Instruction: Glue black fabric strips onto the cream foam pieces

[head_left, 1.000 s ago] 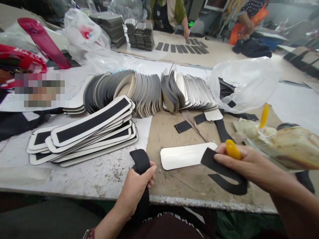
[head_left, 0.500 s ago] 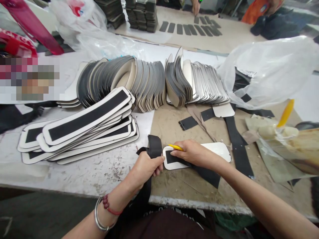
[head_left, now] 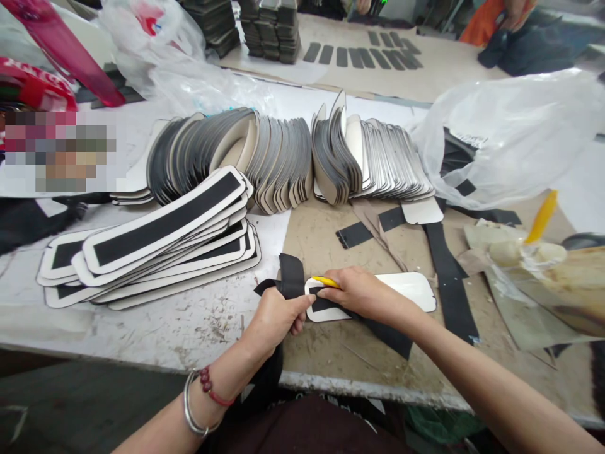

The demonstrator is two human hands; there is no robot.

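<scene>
A white panel (head_left: 409,289) with rounded corners lies on the table before me. A black strip (head_left: 322,304) lies along its left part and runs under my right hand, with a loose black tail slanting down beyond the lower edge. My right hand (head_left: 357,291) presses on the strip, its fingers closed round a slim yellow tool (head_left: 326,281); the tool's working end is hidden. My left hand (head_left: 280,315) is closed on a folded black band (head_left: 292,275) beside the panel, its thumb reaching the panel's left end.
Finished-looking white panels with black centres (head_left: 165,221) are piled at left. Rows of curved panels (head_left: 283,157) stand behind. At right are black strips (head_left: 451,284), a glue-smeared container (head_left: 534,252) with a yellow stick, and a plastic bag (head_left: 510,132). A co-worker's hand (head_left: 363,5) shows across the table.
My left thumb has extended onto the panel's left end, close to my right fingertips. The yellow tool has shifted slightly left. Across the table, the co-worker's hand has drawn back from the dark pieces.
</scene>
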